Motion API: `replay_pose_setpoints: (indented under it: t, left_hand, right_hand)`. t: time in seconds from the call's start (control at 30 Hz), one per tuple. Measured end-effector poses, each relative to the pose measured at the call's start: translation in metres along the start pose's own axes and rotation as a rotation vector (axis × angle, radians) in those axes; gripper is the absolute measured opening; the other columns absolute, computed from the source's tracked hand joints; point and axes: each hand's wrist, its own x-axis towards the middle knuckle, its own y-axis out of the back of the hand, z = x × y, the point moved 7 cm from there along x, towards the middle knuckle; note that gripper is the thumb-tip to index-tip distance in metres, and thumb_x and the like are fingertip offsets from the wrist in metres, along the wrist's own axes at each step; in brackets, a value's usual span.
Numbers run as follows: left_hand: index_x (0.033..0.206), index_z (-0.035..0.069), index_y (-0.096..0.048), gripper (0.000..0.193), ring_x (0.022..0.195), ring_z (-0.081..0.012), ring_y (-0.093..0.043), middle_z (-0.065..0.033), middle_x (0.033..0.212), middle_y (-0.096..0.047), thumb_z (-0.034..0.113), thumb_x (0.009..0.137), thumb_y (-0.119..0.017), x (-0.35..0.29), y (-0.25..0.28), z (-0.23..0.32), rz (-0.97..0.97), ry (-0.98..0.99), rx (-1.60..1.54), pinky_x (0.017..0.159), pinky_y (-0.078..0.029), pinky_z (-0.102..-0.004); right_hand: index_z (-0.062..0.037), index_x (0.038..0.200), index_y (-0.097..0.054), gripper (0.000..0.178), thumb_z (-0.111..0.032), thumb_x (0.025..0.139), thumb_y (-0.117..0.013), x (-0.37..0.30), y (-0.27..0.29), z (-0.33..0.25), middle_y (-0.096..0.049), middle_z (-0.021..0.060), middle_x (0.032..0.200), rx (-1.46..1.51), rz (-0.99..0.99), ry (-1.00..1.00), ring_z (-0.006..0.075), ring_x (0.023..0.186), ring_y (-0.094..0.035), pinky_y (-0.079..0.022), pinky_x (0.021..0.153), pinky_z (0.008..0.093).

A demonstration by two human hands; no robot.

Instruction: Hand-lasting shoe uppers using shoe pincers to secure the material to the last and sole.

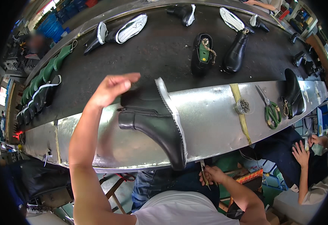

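- Black and shiny, an ankle boot (156, 125) is held up over the silver metal ledge (216, 112), with its toe pointing down toward the person and its pale, saw-edged sole on the right side.
- The left hand (111, 88) is raised and grips the top of the boot, near the heel end; the fingers are curled over it.
- The right hand (212, 175) is low, just under the boot's toe, closed around a small thin tool (203, 170). What kind of tool it is cannot be told.
- The tool's tip sits near the toe of the boot; whether it touches is hard to see.
- On the ledge to the right lie a yellow strap (240, 112), a small roll of wire (242, 106) and green-handled scissors (272, 112).
- Another black boot (294, 93) stands at the far right end of the ledge.
- Behind the ledge runs a dark conveyor belt (160, 52) with more black boots on it, some lying on their sides with white soles showing.
- One boot on the belt has a green shoe last (203, 53) inside it.
- A row of green shoe lasts (44, 75) lines the left side.
- A co-worker's hand (300, 153) rests on a dark lap at the lower right.
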Motion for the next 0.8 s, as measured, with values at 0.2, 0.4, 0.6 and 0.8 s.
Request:
replay_pose_setpoints:
  t: [0.2, 0.4, 0.6, 0.8]
  left_hand:
    - [0.137, -0.009, -0.048, 0.079, 0.125, -0.0320, -0.054, -0.0250, 0.135, -0.054, 0.045, 0.084, -0.074, 0.108, 0.104, -0.054, 0.791, 0.102, 0.353, 0.104, -0.042, -0.0377]
    - [0.146, -0.005, -0.035, 0.116, 0.135, -0.0373, -0.043, -0.0264, 0.146, -0.043, 0.060, 0.063, -0.083, 0.180, 0.176, -0.078, 1.014, 0.113, 0.640, 0.113, -0.035, -0.0404]
    - [0.152, 0.020, -0.033, 0.106, 0.143, -0.0342, -0.032, -0.0195, 0.159, -0.022, 0.063, 0.067, -0.079, 0.212, 0.206, -0.098, 0.833, 0.133, 0.842, 0.115, -0.032, -0.0448]
    - [0.143, -0.001, -0.042, 0.088, 0.138, -0.0347, -0.040, -0.0248, 0.147, -0.041, 0.044, 0.077, -0.079, 0.194, 0.183, -0.070, 0.759, -0.035, 0.832, 0.113, -0.035, -0.0407]
  right_hand:
    - [0.0039, 0.113, -0.056, 0.057, -0.046, 0.105, -0.029, 0.002, 0.006, 0.007, -0.070, 0.0183, 0.092, 0.068, 0.024, -0.033, 0.0277, 0.076, -0.072, -0.043, 0.046, 0.0274]
    - [-0.0003, 0.116, -0.055, 0.047, -0.041, 0.103, -0.036, 0.007, 0.013, 0.003, -0.070, 0.0150, 0.090, 0.081, 0.031, -0.067, 0.0252, 0.077, -0.072, -0.042, 0.044, 0.0260]
    - [-0.0040, 0.089, -0.067, 0.024, -0.023, 0.095, -0.054, 0.003, 0.000, -0.041, -0.069, 0.0108, 0.072, -0.059, 0.035, -0.032, 0.0097, 0.049, -0.055, -0.038, 0.041, 0.0218]
    - [-0.0017, 0.103, -0.063, 0.032, -0.030, 0.099, -0.048, 0.010, 0.002, -0.021, -0.070, 0.0124, 0.081, 0.033, 0.064, -0.070, 0.0158, 0.060, -0.067, -0.038, 0.040, 0.0230]
